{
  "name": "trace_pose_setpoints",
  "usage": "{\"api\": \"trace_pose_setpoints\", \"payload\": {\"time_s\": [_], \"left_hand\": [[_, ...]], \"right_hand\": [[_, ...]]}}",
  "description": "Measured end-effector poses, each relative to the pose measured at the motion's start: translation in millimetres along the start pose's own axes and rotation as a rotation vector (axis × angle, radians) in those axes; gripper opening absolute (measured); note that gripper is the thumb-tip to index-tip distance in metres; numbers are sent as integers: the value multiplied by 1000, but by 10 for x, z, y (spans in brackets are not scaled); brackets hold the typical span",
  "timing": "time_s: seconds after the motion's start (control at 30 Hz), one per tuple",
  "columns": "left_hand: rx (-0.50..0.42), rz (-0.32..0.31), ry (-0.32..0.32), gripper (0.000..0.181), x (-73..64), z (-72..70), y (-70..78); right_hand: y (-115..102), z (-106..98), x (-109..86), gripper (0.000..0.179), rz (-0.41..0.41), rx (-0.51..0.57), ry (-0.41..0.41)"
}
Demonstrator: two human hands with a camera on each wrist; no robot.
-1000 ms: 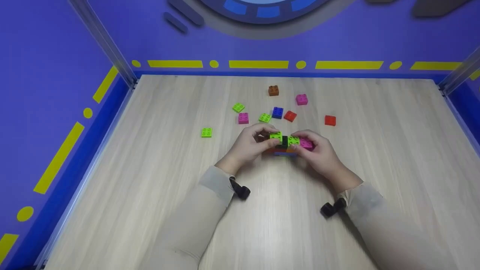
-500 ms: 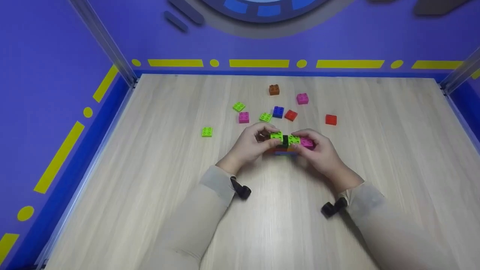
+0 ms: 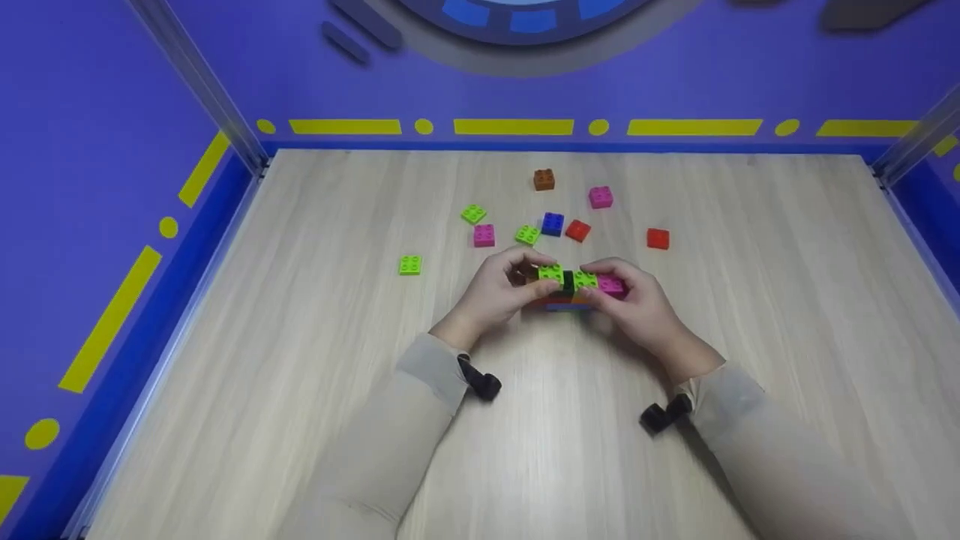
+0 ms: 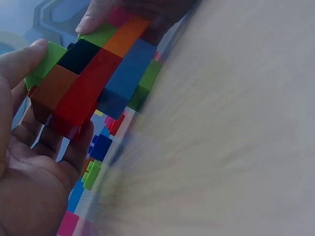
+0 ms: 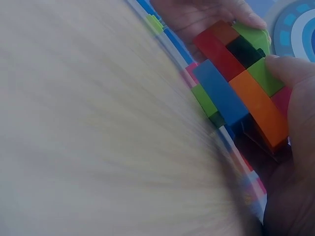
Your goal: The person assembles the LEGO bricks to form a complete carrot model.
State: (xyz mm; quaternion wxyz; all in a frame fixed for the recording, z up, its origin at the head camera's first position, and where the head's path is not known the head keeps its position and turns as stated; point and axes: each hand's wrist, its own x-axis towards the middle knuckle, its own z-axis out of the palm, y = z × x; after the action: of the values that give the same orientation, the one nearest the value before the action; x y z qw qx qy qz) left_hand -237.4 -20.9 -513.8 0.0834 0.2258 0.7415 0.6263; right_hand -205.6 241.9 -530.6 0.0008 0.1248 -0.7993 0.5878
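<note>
A stack of toy building bricks stands between the two hands, close over the table. From the bottom it shows a green brick (image 5: 204, 101), a blue brick (image 4: 125, 81), then a red brick (image 4: 88, 88) beside an orange brick (image 5: 261, 110). Above them are a brown brick (image 4: 53, 88), a black brick (image 4: 78, 56), a second light green brick (image 3: 586, 280) and a pink brick (image 3: 612, 286). My left hand (image 3: 496, 294) pinches the light green brick (image 3: 550, 274) on top at the left. The right hand (image 3: 643, 309) grips the stack's right end, thumb against the second light green brick.
Loose bricks lie beyond the hands: a brown one (image 3: 544, 180), a blue one (image 3: 553, 223), pink ones (image 3: 601, 197), red ones (image 3: 658, 238) and several light green ones (image 3: 410, 265). Blue-purple walls (image 3: 360, 90) edge the wooden table (image 3: 337, 225).
Both hands and the stack keep their places and grip. Only the head view has shifted slightly.
</note>
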Motion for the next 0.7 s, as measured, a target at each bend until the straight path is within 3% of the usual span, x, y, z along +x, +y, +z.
{"api": "trace_pose_setpoints", "payload": {"time_s": [0.27,0.4,0.53,0.63,0.7], "left_hand": [[-59,-16,42,51,-6,-61,-66],[-53,-39,76,51,-43,-113,-85],[-47,-52,64,50,-46,-103,-111],[-52,-46,44,50,-25,-67,-115],[-60,-38,34,50,-3,-38,-111]], "right_hand": [[-51,10,16,36,-10,-30,5],[-54,51,57,35,-25,-21,-17],[-83,-17,107,26,-50,-40,-14],[-150,-141,201,32,0,-34,18],[-209,-245,297,41,81,-19,43]]}}
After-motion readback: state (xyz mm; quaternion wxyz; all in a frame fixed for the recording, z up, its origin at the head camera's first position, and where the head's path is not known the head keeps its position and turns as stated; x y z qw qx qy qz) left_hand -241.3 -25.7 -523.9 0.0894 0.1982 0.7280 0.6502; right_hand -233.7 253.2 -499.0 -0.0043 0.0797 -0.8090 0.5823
